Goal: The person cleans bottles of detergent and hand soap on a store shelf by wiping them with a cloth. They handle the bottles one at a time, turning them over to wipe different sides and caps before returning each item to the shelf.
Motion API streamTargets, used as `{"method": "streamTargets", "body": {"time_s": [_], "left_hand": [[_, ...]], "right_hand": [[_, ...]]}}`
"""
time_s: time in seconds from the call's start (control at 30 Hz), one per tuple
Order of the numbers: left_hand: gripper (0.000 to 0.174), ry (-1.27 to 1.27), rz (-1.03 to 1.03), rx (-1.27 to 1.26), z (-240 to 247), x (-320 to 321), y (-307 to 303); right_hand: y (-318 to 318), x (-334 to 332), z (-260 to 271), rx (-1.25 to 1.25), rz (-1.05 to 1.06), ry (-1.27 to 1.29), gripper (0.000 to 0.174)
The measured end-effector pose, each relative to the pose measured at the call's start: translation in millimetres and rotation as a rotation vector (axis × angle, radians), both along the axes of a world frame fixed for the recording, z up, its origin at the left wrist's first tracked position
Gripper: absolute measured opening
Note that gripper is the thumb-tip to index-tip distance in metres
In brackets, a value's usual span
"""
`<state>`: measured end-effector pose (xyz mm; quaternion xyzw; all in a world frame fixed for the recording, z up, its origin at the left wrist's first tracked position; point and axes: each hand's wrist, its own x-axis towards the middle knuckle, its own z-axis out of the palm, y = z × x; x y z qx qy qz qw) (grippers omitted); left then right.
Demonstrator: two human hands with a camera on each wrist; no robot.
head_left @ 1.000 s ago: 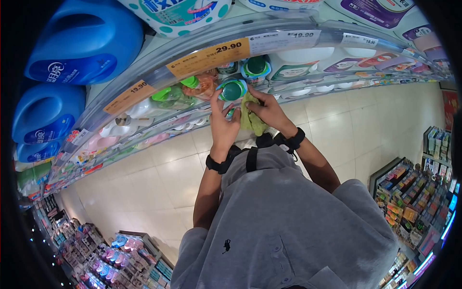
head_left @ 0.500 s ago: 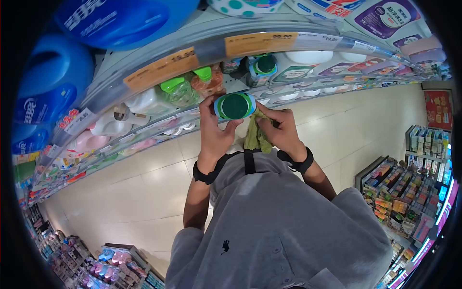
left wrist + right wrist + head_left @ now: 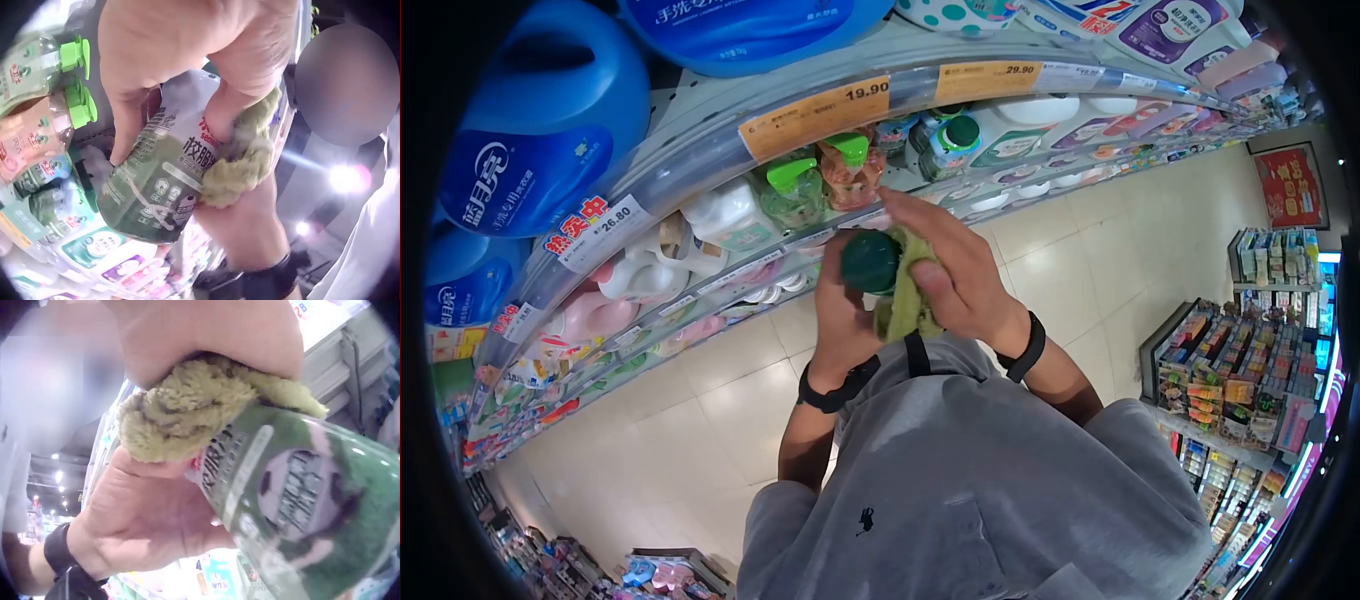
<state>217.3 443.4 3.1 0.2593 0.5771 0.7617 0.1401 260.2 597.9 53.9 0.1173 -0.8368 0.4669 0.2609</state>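
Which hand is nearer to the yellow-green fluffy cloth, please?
Right: the right hand holds the yellow-green fluffy cloth against the green-capped bottle, while the left hand grips the bottle itself, beside the cloth.

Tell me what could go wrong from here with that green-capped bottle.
The bottle is off the shelf in the left hand, so a slip could send it to the floor. The right hand presses a cloth against it, which might push it loose. Pump bottles stand close by and could get knocked.

Pale tiled floor [image 3: 700, 420], stocked shelves [image 3: 1230, 375].
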Motion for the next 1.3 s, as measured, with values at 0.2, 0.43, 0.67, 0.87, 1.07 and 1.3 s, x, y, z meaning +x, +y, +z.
{"method": "streamTargets", "body": {"time_s": [0.2,0.43,0.67,0.87,1.07,1.3], "left_hand": [[0.083,-0.201,0.011,0.123,12.0,-2.5,-32.7],[0.079,0.09,0.035,-0.001,16.8,-4.0,-10.9],[0.069,0.104,0.03,-0.079,22.8,4.2,21.0],[0.073,0.01,0.098,0.093,31.9,6.4,34.2],[0.075,0.195,0.128,0.025,39.3,6.7,42.9],[0.074,0.075,0.148,0.033,41.8,8.7,31.3]], "right_hand": [[2.8,15.9,-19.2,-0.248,-0.018,-0.397,0.04],[-13.3,-1.0,3.2,-0.371,-0.069,-0.251,0.043],[7.4,1.8,33.9,-0.254,0.128,0.109,0.05],[57.4,-1.1,20.6,0.157,0.055,0.018,0.048],[74.6,0.4,-11.1,-0.399,0.015,-0.271,0.042],[59.2,-3.9,19.7,-0.585,-0.036,-0.425,0.047]]}}
